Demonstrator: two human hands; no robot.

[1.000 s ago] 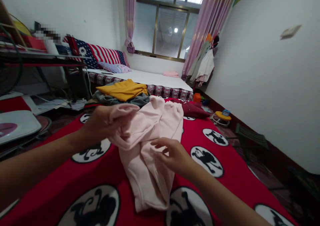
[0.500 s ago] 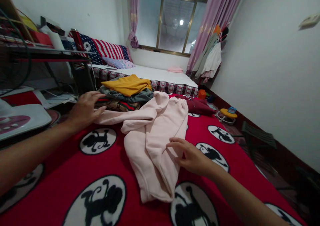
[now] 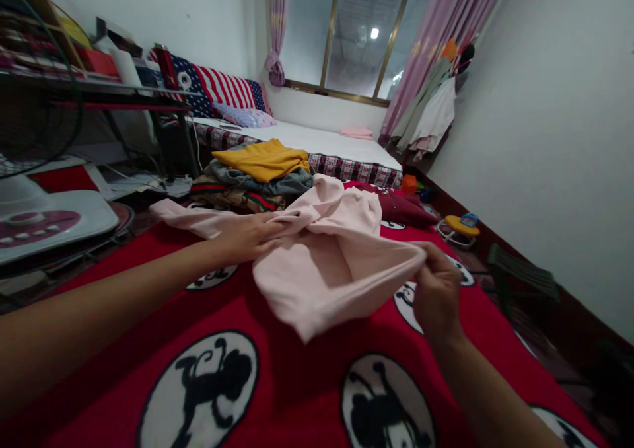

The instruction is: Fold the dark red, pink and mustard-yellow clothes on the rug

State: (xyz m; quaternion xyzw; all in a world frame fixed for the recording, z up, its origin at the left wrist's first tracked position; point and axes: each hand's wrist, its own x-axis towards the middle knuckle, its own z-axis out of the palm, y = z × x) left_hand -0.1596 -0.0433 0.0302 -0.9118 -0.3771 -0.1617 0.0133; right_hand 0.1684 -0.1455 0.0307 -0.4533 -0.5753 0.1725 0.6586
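A pale pink sweatshirt lies across the red blanket, its near part lifted and sagging between my hands. My right hand is closed on an edge of it and pulls that edge up and to the right. On the other side my left hand has its fingers closed on the bunched cloth. One sleeve stretches out to the left beyond my left wrist. Just behind is a stack of folded clothes with a mustard-yellow garment on top. A maroon garment lies to the right of the sweatshirt's far end.
A white fan base stands at the left, below a cluttered desk. Farther back is a bed with a white sheet. On the right are a yellow-topped stool, a dark folding stool and hanging clothes.
Both hands have taken hold of the sweatshirt. My left hand moved right and inward onto it; my right hand moved up and right, lifting the near part off the blanket.
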